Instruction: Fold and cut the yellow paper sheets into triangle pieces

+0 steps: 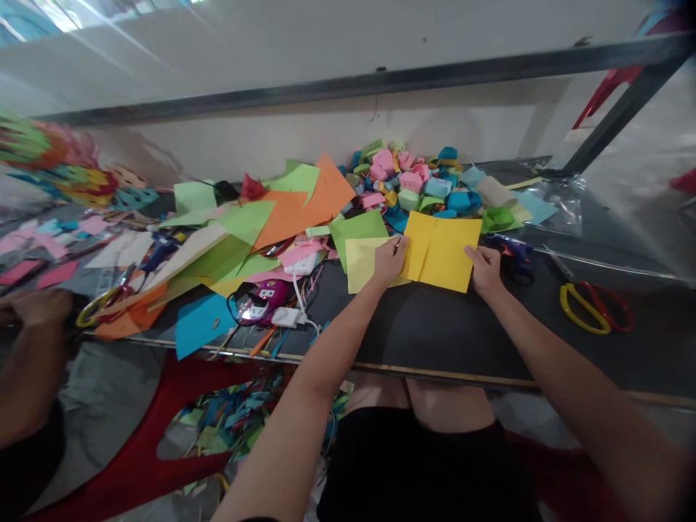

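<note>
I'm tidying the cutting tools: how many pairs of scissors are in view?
2: metal scissors with one yellow and one red handle, right of the right hand, and a similar pair far left, by orange paper. More may be hidden under papers.

Pale glare streaks from a bright window (68, 16) at upper left across the wall (304, 36), leaving the black tabletop (435, 330) dim before us. A yellow sheet (457, 250) catches soft light; paper shapes (48, 163) at far left smear and stretch, blurred.
</note>
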Available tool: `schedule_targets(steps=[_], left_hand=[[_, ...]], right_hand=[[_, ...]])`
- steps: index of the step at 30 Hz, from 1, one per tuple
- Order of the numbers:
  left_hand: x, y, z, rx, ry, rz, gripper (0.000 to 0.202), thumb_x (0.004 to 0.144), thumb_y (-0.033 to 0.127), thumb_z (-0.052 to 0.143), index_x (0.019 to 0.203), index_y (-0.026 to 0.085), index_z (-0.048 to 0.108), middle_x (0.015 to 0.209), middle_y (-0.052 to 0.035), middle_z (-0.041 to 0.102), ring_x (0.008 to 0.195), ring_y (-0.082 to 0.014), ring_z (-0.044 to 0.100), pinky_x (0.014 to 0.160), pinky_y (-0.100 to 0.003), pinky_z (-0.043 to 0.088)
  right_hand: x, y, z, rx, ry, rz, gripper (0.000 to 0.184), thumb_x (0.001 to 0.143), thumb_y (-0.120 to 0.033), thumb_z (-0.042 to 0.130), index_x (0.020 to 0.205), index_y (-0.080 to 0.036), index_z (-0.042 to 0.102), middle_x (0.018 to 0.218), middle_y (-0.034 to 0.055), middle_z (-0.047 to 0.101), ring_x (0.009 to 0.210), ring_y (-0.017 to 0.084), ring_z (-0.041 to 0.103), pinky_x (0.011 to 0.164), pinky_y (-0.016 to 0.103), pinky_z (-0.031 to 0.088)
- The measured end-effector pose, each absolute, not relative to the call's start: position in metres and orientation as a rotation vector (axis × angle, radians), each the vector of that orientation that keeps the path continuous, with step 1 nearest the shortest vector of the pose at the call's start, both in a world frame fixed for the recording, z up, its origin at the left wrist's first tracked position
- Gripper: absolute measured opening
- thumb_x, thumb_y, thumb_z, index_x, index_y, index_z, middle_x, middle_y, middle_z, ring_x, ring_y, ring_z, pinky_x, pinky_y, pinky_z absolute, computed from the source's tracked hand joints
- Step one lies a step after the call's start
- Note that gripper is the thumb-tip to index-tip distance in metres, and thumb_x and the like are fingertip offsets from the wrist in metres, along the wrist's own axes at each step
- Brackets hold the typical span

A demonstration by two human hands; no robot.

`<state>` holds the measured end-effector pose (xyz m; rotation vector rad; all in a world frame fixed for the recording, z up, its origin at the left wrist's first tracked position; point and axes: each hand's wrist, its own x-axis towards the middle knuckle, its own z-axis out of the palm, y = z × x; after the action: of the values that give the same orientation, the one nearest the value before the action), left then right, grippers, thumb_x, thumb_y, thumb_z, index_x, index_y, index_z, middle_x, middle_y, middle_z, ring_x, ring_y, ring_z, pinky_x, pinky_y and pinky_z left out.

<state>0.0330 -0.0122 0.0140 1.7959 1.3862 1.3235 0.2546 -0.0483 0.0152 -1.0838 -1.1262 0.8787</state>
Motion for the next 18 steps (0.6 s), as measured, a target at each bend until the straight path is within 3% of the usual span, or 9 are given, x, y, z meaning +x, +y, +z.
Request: schedule_targets(steps=[9,14,18], left_hand=[[0.034,-0.017,0.023,1.754,1.436,1.240,0.046,0.101,0.043,0.048,0.062,0.021,0.039,0.057,0.0030,0.042,0.060,-0.0129,0.041,0.062,-0.030,0.025],[0.033,-0.016,0.020,1.747,1.406,1.279,0.048,0.101,0.045,0.048,0.061,0.020,0.037,0.056,0.0031,0.038,0.059,-0.0123,0.039,0.061,-0.029,0.025],[0.033,-0.016,0.018,1.751,1.381,1.296,0.046,0.101,0.047,0.048,0.063,0.020,0.043,0.057,0.0027,0.041,0.059,-0.0126,0.040,0.061,-0.029,0.026]], right_hand=[[0.259,-0.043,0.004,-1.088,-1.136,0.868,0.056,0.061,-0.073,0.081,0.054,-0.022,0.058,0.055,0.0021,0.060,0.048,0.016,0.053,0.045,0.031,0.044],[0.258,-0.046,0.007,-1.112,-1.210,0.777,0.054,0.068,-0.072,0.077,0.059,-0.022,0.061,0.055,0.0011,0.060,0.049,0.017,0.055,0.046,0.031,0.046],[0.258,-0.049,0.013,-1.122,-1.293,0.686,0.049,0.072,-0.069,0.075,0.072,-0.020,0.069,0.067,0.0025,0.068,0.059,0.019,0.062,0.055,0.032,0.051]])
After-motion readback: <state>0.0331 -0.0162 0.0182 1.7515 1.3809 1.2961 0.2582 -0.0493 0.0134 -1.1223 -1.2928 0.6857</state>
